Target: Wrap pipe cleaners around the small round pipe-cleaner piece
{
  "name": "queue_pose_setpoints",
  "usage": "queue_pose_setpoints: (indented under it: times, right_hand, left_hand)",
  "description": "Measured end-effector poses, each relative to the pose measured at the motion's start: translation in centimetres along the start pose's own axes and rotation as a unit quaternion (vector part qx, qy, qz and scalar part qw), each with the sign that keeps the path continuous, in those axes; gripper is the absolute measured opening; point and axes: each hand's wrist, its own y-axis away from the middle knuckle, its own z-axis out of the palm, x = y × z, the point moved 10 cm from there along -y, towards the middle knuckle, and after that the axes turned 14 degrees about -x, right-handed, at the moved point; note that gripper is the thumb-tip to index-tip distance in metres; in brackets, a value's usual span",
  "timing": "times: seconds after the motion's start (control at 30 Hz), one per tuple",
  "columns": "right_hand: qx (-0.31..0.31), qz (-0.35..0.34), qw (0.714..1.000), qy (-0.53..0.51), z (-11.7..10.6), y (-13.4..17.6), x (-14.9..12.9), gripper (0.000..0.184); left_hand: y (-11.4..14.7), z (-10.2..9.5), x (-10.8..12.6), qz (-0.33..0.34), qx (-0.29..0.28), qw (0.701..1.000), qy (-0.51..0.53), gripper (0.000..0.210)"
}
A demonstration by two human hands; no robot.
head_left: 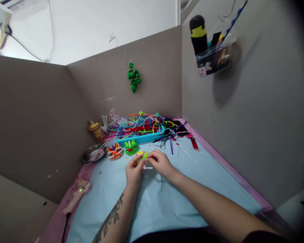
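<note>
Near the middle of the table, my left hand (134, 171) is closed round a small yellow, green and pink pipe-cleaner craft piece (142, 154). My right hand (162, 164) pinches at the right side of that piece; what sits between its fingertips is too small to make out. A pale pink pipe-cleaner end (148, 167) sticks out below the fingers. Just beyond my hands are two finished-looking pipe-cleaner animal heads, one green (131, 147) and one orange and white (115, 152). Scissors (158, 145) lie behind my right hand.
A blue tray (142, 138) heaped with colourful pipe cleaners stands at the back. Left are a metal bowl (87, 155), a jar (96, 131) and a pink glue gun (78, 195) with a cord. Grey partitions (154, 71) surround the table; a clear bin (214, 60) hangs right.
</note>
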Motion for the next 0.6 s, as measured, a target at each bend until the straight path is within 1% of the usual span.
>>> queue_pose_setpoints:
  times: [0.1,0.17,0.37,0.5,0.6]
  right_hand:
    - [0.001,-0.02,1.0,0.009,-0.3,0.0,-0.4,0.012]
    - [0.012,-0.025,1.0,0.012,-0.7,0.1,-0.4,0.013]
    - [0.065,0.018,0.998,0.012,-1.3,0.3,0.7,0.008]
    - [0.067,0.038,0.997,-0.002,-0.9,0.5,1.1,0.013]
    - [0.081,0.045,0.996,-0.014,-1.0,0.6,1.4,0.012]
  left_hand:
    - [0.0,0.2,-0.2,-0.011,-0.004,1.0,-0.003,0.036]
    - [0.1,0.3,-0.3,-0.016,-0.011,1.0,-0.007,0.037]
    - [0.3,0.6,0.2,-0.017,-0.017,1.0,-0.019,0.041]
    - [0.3,0.7,0.4,-0.019,-0.011,1.0,-0.019,0.043]
    - [0.3,1.0,0.4,-0.025,-0.02,0.999,-0.022,0.043]
